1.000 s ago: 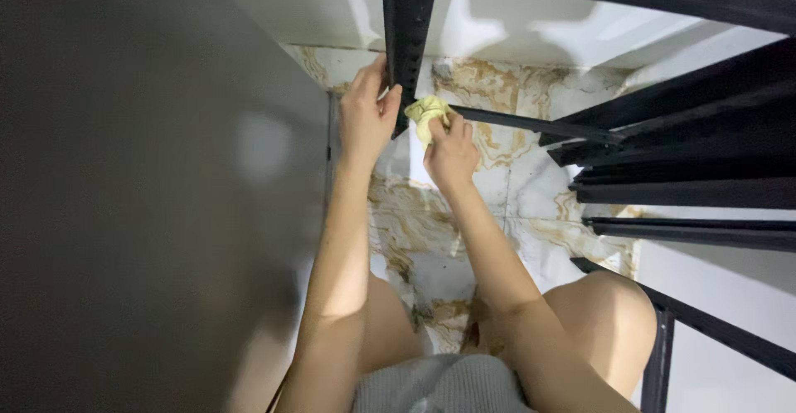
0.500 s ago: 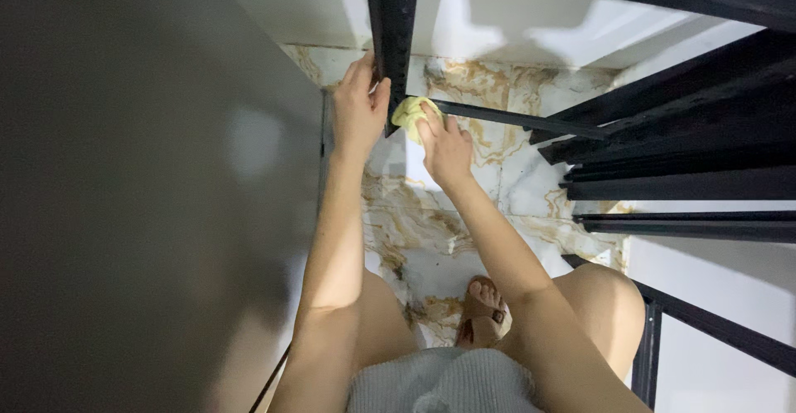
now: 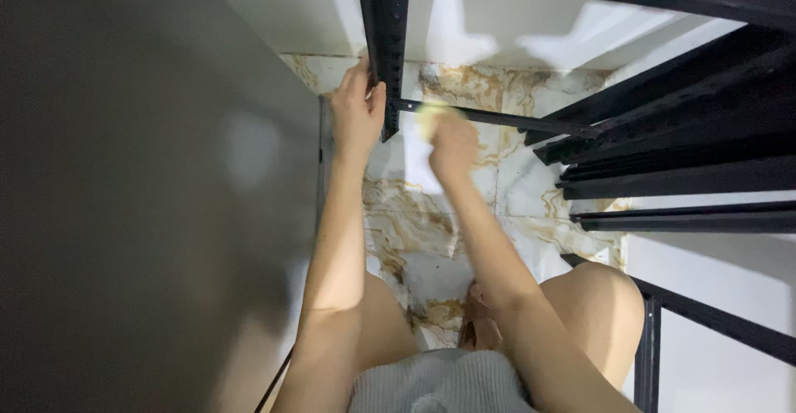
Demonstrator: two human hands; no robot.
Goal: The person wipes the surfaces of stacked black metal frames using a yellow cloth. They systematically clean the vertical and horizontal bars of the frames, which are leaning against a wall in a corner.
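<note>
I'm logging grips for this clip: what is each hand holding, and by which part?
The left hand grips the black metal rack upright near its lower end. The right hand clutches a bunched pale yellow cloth; motion blur hides the exact hold.

Dim scene overall. Soft glare patch seen on grey panel point(image 3: 149, 181) at left. Bright patches thrown on white wall point(image 3: 514, 23). Right hand point(image 3: 452, 143) and cloth point(image 3: 433, 113) motion-blurred. Black rack point(image 3: 663, 156) rendered near-silhouette.

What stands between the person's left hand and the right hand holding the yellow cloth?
In the head view, the black upright post of the rack stands between them: the left hand grips it, the right hand presses the blurred yellow cloth beside it.
</note>
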